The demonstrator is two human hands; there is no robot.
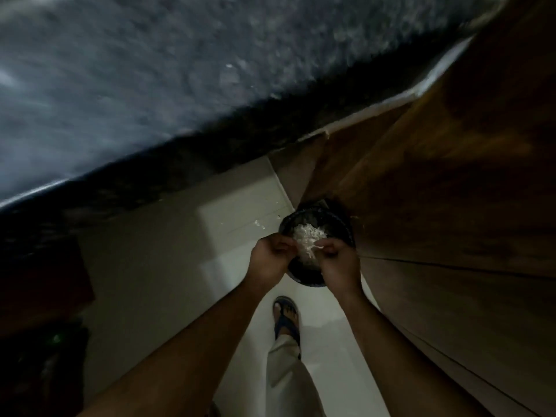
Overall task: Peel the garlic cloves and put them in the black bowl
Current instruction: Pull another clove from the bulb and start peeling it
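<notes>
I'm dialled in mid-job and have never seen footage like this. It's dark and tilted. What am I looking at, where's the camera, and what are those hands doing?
There is no machine here: a person works bare-handed, and the single camera sits on their head, looking down, so the scene tilts. The two forearms reach in from the bottom. The left hand and right hand meet over a black bowl holding a pale, papery heap, probably garlic skins or cloves; blur hides which. Both hands have curled fingers and seem to pinch something small and whitish between them. Below is a light tiled floor, a sandalled foot, and wooden panels on the right.
</notes>
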